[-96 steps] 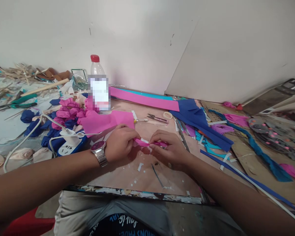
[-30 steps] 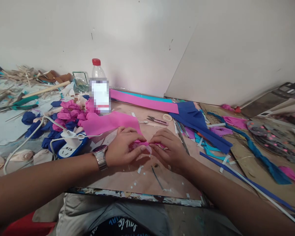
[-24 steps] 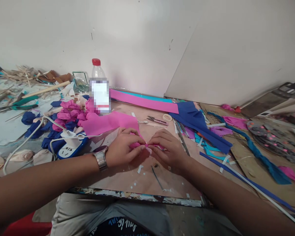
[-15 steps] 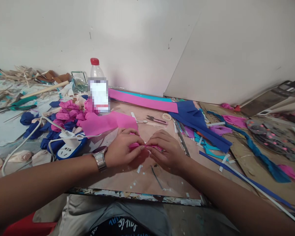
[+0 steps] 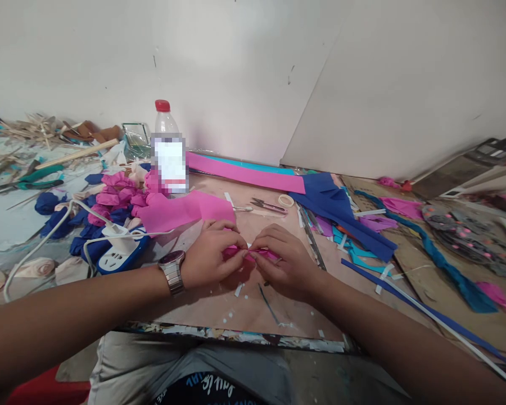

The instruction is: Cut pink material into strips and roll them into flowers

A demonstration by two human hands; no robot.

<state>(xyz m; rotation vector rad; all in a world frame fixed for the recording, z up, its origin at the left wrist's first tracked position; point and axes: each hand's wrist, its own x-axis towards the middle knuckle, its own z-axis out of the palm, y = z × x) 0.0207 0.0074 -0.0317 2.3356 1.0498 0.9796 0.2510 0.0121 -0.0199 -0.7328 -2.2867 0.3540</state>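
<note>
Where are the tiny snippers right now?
In the head view, the thread snips lie just right of centre, beyond the right hand, beside the cream ring and short of the long pink strip.

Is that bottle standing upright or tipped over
Upright: the bottle stands on end, its red cap at the top.
</note>
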